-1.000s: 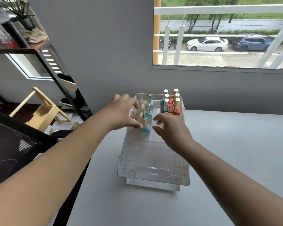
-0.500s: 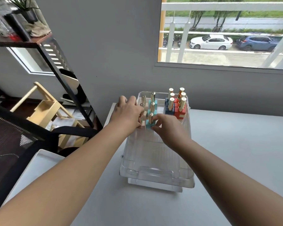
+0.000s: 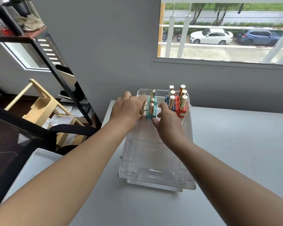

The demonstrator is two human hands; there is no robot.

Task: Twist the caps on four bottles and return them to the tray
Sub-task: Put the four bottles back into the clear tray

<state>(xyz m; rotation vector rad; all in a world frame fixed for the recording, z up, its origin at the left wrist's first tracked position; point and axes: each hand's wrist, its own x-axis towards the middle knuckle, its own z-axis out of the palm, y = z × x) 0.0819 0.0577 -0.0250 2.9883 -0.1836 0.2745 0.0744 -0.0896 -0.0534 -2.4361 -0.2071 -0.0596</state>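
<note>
Head view: both hands have closed in on the teal bottles (image 3: 151,110) at the far end of the tray (image 3: 155,175); a second ago they hung a little short of them, fingers spread, and now they flank the nearest teal bottle (image 3: 151,115). The left hand (image 3: 128,108) has slid forward over the tray's left rim, its fingers curled around what looks like a pale bottle (image 3: 143,110) just left of the teal row; whether it grips or only touches, I cannot tell, since the fingertips are hidden behind the hand. The right hand (image 3: 167,121) sits inside the tray, thumb (image 3: 155,123) touching the base of the nearest teal bottle, the other fingers loosely bent beside it – not yet clamped. The blue bottles (image 3: 169,101) and red bottles (image 3: 180,108) stand untouched in the tray's far right corner, gold caps upright; the near half of the tray is bare. The table (image 3: 235,144) carries the tray alone. My reading – the reach is over and the pick is starting; no bottle has left the tray, so all four twists seem to lie ahead.
</note>
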